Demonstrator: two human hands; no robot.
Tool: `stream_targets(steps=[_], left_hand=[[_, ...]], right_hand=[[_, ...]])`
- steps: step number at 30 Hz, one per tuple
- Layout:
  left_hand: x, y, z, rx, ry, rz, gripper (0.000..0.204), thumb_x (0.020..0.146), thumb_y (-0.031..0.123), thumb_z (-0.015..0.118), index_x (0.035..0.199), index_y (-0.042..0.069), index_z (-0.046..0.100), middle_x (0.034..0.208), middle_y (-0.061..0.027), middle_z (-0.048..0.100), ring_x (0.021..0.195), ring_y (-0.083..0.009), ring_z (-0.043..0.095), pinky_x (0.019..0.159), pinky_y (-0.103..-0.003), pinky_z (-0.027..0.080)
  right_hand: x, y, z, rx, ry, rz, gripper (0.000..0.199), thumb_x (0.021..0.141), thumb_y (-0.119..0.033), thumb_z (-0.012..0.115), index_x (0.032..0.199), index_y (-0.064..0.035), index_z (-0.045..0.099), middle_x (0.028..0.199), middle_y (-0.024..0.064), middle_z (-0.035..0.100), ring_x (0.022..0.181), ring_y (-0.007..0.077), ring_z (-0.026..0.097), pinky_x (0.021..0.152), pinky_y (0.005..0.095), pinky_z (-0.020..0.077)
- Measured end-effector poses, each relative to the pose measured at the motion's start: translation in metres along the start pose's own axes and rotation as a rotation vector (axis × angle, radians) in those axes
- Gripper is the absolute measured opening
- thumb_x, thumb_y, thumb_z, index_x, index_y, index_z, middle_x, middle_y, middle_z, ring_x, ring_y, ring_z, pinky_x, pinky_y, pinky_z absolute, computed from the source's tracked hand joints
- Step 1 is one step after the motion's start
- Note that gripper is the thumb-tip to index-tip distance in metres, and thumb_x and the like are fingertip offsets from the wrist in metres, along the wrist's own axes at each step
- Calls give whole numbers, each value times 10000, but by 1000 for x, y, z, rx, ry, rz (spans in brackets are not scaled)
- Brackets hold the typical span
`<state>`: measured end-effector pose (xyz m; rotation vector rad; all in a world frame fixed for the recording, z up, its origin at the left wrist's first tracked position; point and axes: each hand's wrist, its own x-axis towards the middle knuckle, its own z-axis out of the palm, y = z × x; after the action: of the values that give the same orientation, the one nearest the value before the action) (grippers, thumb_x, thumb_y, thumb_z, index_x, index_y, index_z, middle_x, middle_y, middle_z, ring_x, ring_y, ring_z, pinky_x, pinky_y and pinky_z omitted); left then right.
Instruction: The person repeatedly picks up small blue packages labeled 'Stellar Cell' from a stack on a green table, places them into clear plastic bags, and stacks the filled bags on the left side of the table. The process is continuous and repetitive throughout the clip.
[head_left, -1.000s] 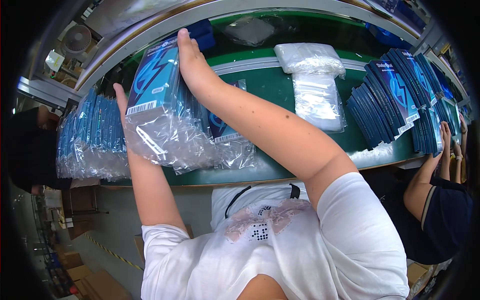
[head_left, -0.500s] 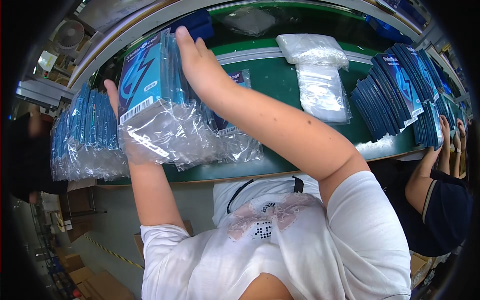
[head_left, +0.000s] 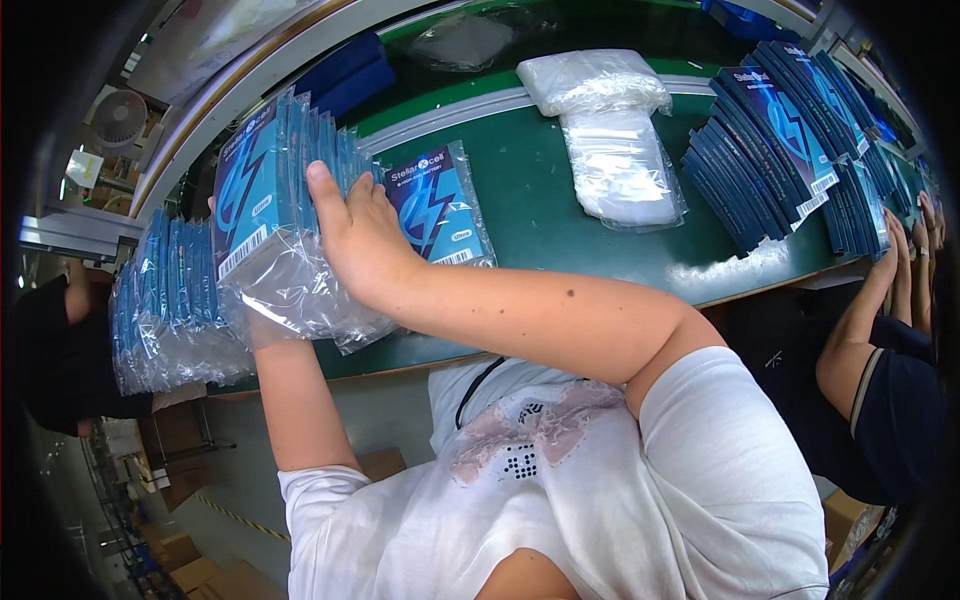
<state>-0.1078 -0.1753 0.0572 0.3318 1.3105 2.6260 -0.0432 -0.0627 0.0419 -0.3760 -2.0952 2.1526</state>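
Note:
A row of flat blue boxes in clear plastic bags point(head_left: 245, 190) stands upright at the left of the table, between my two hands. My right hand point(head_left: 365, 225) presses along its right side, fingers extended and thumb apart. My left hand point(head_left: 270, 335) reaches up behind the loose bag ends and holds the opposite side; most of its fingers are hidden by the boxes. Beside my right hand a single bagged blue box point(head_left: 437, 205) lies face up on the green table point(head_left: 525, 215).
More bagged boxes point(head_left: 170, 290) stand in a row at the far left. A pile of empty clear bags point(head_left: 615, 145) lies at the middle back. Rows of unbagged blue boxes point(head_left: 760, 150) lean at the right. Beyond them a co-worker's hands point(head_left: 895, 245) rest near the table edge.
My right hand has come down and nearer along the side of the bagged boxes, uncovering the single box beside it. The whole view has shifted slightly.

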Motion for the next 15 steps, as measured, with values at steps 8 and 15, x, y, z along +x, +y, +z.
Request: stream_targets(steps=[8, 15], left_hand=[[6, -8, -9, 117, 77, 53, 659, 936, 554, 407, 1342, 34, 415, 1341, -147, 480, 1196, -259, 482, 1030, -383, 377], [-24, 13, 8, 128, 276, -29, 681, 937, 554, 378, 1359, 21, 398, 1353, -167, 461, 1231, -270, 456, 1049, -420, 352]], right_hand=[[-3, 5, 7, 43, 51, 13, 943, 926, -632, 193, 1357, 206, 174, 1424, 382, 198, 1374, 434, 162, 1141, 400, 122], [-34, -14, -68, 394, -203, -60, 693, 952, -518, 402, 1287, 86, 460, 1213, 192, 551, 1101, 253, 511, 983, 352, 370]])
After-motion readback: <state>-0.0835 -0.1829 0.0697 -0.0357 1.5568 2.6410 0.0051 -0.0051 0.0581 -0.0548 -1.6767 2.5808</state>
